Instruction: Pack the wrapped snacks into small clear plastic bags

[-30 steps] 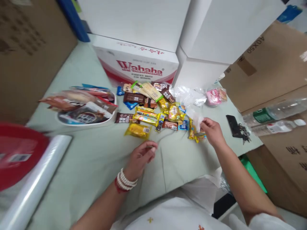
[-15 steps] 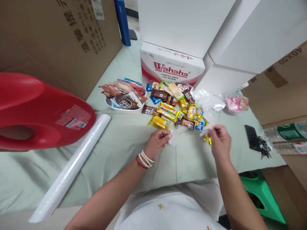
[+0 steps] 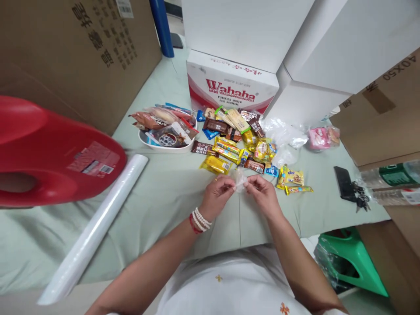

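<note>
My left hand point(image 3: 217, 195) and my right hand point(image 3: 262, 195) meet over the pale green cloth point(image 3: 164, 205), both pinching a small clear plastic bag point(image 3: 240, 180) between their fingertips. White and red bead bracelets circle my left wrist. Just beyond the hands lies a heap of wrapped snacks point(image 3: 236, 140) in yellow, brown and blue wrappers. A yellow biscuit packet point(image 3: 291, 177) and a thin yellow bar point(image 3: 298, 189) lie to the right of my right hand.
A white dish point(image 3: 164, 148) piled with snack packets sits at the left. A roll of clear film point(image 3: 95, 227) and a red plastic object point(image 3: 49, 153) lie nearer left. A Wahaha box point(image 3: 229, 89), white boxes, cardboard cartons, loose clear bags point(image 3: 284, 133), a phone with keys point(image 3: 348, 188) and a green stool point(image 3: 354, 258) surround.
My right hand has come in from the right to meet my left hand, and both now grip the clear bag. The yellow packets it covered lie uncovered on the cloth.
</note>
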{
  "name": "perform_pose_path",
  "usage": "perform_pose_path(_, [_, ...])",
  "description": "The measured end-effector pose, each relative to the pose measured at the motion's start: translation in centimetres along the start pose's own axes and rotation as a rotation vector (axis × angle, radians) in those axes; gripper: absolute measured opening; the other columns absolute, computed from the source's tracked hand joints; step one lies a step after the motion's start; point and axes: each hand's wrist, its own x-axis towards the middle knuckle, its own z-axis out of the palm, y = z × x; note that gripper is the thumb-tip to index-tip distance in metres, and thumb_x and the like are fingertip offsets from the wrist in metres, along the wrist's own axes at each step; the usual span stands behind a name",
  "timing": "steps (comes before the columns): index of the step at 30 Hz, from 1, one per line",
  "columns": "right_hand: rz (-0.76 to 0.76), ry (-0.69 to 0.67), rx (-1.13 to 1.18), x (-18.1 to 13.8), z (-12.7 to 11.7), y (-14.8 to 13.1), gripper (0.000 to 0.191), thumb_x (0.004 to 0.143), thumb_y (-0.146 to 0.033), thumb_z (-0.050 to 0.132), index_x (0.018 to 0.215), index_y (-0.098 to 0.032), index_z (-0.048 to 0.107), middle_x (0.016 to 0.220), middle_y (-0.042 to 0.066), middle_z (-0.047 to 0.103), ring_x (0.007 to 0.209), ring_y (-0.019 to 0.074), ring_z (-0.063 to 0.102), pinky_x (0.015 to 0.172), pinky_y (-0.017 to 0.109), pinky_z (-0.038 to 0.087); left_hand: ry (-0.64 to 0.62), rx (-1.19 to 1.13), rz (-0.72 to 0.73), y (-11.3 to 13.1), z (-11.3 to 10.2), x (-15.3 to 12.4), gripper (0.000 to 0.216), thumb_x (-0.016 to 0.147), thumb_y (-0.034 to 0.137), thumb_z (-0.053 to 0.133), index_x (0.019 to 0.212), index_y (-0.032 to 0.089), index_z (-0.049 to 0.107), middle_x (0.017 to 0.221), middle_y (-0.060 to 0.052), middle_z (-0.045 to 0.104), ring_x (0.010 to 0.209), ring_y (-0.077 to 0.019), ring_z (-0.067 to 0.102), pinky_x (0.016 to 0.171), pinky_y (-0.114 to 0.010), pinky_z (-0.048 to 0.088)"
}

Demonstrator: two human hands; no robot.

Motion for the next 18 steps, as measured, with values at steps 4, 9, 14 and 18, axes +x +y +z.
perform_pose_path(4, [0.118,0.073,0.222,0.2,0.2,0.8,0.034,0.070,-0.047,0.090,0.082,-0.020,0.072,0.072,-0.002,0.064,0.061,0.0111,0.052,0.059,0.025,0.046,0.065,-0.214,-0.188,-0.1,-0.1,0.3,0.017,0.075,0.030,0.081,0.080,0.019,0.069,0.082,-0.001,0.064,0.071,-0.0122,0.056,0.066,-0.026,0.045])
perform_pose_path(9, [0.203,0.097,0.452,-0.3,-0.5,1.0,0.034,0.066,-0.041,0.095,0.083,-0.023,0.071,0.069,-0.004,0.061,0.059,0.0100,0.051,0.056,0.022,0.043,0.101,-0.465,-0.386,0.3,-0.5,0.6,0.025,0.067,0.028,0.082,0.079,0.019,0.062,0.075,0.003,0.059,0.068,-0.0109,0.058,0.060,-0.023,0.042])
perform_pose_path(14, [0.127,0.131,0.403,-0.6,-0.8,1.1,0.033,0.069,-0.043,0.092,0.084,-0.024,0.070,0.068,-0.004,0.059,0.060,0.0110,0.050,0.058,0.024,0.042,0.095,-0.488,-0.383,0.2,-0.7,0.4,0.034,0.066,0.025,0.077,0.095,0.021,0.060,0.099,-0.001,0.062,0.078,-0.0126,0.060,0.057,-0.022,0.042])
perform_pose_path(18, [0.083,0.112,0.242,-0.8,-0.8,1.3,0.031,0.074,-0.046,0.088,0.085,-0.022,0.071,0.069,-0.003,0.059,0.061,0.0119,0.050,0.061,0.026,0.041,0.062,-0.264,-0.184,-0.4,-0.5,-0.2,0.066,0.069,0.026,0.077,0.130,0.028,0.052,0.128,-0.007,0.059,0.096,-0.0181,0.061,0.066,-0.025,0.048])
